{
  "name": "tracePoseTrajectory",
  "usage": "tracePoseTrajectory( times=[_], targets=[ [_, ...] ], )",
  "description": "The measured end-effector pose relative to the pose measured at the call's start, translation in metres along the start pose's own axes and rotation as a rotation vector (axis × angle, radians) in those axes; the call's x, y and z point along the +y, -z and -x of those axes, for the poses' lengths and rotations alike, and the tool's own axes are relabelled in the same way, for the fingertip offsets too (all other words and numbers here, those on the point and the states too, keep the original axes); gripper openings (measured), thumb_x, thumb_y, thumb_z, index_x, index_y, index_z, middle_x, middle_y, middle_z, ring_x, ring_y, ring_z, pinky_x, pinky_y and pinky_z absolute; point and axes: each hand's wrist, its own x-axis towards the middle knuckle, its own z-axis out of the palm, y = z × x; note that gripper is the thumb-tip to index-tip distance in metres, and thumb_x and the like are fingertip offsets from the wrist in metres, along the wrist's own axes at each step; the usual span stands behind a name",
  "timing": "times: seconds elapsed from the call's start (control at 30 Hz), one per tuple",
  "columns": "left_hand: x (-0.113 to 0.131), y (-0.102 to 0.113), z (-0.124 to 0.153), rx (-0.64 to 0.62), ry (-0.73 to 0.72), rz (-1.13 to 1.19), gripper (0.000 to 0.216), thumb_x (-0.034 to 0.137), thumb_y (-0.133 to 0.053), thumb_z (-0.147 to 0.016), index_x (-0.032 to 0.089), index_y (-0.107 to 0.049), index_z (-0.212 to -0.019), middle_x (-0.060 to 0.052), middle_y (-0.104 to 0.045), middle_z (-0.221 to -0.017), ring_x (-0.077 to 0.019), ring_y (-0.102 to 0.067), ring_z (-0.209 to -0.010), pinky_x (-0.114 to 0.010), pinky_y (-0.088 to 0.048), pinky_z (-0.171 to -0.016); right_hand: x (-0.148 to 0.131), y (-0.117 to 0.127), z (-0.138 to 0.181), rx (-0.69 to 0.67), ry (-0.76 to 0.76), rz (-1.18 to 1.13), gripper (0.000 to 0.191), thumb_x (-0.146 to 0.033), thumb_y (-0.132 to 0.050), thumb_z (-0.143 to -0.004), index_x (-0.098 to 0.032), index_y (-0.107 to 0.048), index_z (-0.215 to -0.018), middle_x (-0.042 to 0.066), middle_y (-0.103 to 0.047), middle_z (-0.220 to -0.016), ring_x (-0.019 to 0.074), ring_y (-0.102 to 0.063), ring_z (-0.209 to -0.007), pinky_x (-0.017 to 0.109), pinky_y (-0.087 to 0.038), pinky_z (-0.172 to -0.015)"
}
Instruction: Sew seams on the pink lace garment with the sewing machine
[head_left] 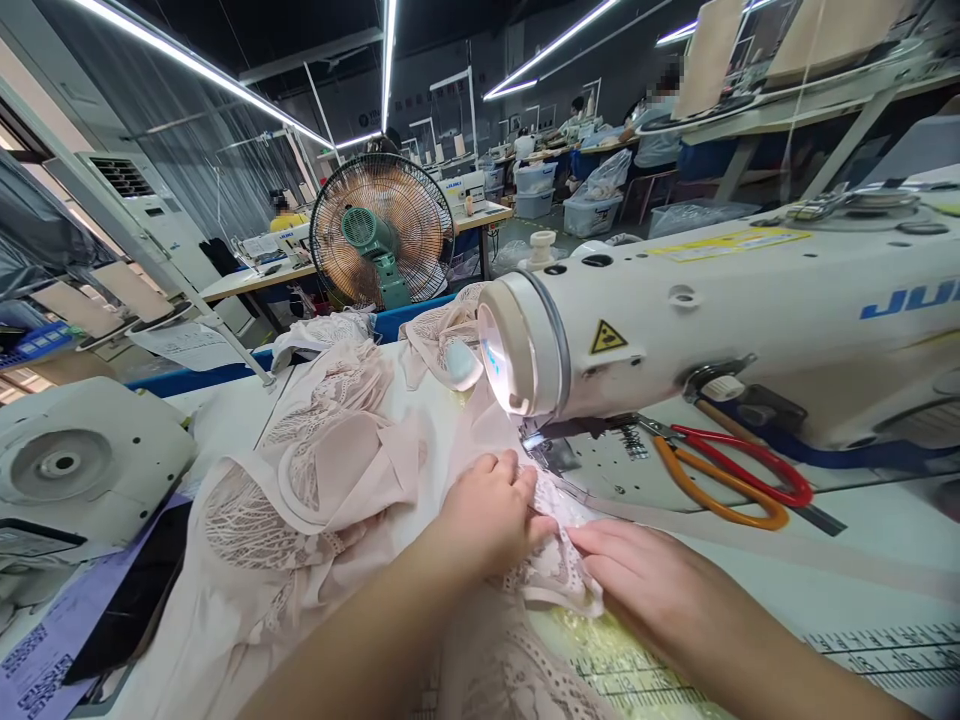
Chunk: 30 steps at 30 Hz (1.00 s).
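Under the head of a white sewing machine (637, 320) lies a pale pink lace bra piece (555, 585), its upper part close to the lit needle area. My left hand (487, 510) presses on the lace just in front of the presser foot, fingers curled and thumb against the edge. My right hand (645, 575) pinches the same lace edge between thumb and fingers, a little nearer to me and to the right. The fingertips of both hands almost meet. The needle itself is too small to make out.
More lace bras (322, 480) are heaped left of my hands. Scissors (720, 480) with red and orange handles lie under the machine arm. A dark phone (135, 590) rests at left on purple paper. Ruler markings (885, 650) run along the front right. Beyond stands a large fan (382, 230).
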Motion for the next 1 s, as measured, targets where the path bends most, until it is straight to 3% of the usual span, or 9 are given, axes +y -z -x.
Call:
tracePoseTrajectory(
  times=[0.43, 0.77, 1.0],
  targets=[
    [-0.006, 0.011, -0.002, -0.066, -0.029, 0.034, 0.062, 0.053, -0.042, -0.089, 0.013, -0.041, -0.137, -0.017, -0.046, -0.134, -0.0311, -0.042, -0.121, -0.040, -0.039, -0.101, -0.002, 0.007, -0.007, 0.025, 0.040, 0.082, 0.032, -0.009, -0.037, -0.087, -0.013, -0.068, -0.095, 0.010, -0.071, -0.096, 0.0235, -0.065, -0.090, 0.036, -0.056, -0.078],
    [-0.013, 0.010, -0.005, -0.033, -0.058, 0.023, 0.062, 0.053, -0.043, -0.089, 0.012, -0.042, -0.136, -0.018, -0.046, -0.136, -0.0322, -0.043, -0.121, -0.042, -0.040, -0.099, -0.004, 0.007, -0.017, 0.067, 0.036, 0.107, 0.034, -0.002, -0.035, -0.081, -0.016, -0.066, -0.082, 0.009, -0.070, -0.090, 0.0220, -0.064, -0.084, 0.035, -0.052, -0.076],
    [-0.017, 0.007, -0.008, -0.005, -0.062, 0.020, 0.063, 0.052, -0.044, -0.089, 0.010, -0.043, -0.135, -0.020, -0.045, -0.136, -0.0332, -0.043, -0.123, -0.043, -0.039, -0.100, 0.000, 0.004, -0.020, 0.017, 0.026, 0.098, 0.030, 0.000, -0.037, -0.078, -0.015, -0.064, -0.079, 0.009, -0.069, -0.090, 0.0225, -0.063, -0.086, 0.035, -0.051, -0.076]
  ],
)
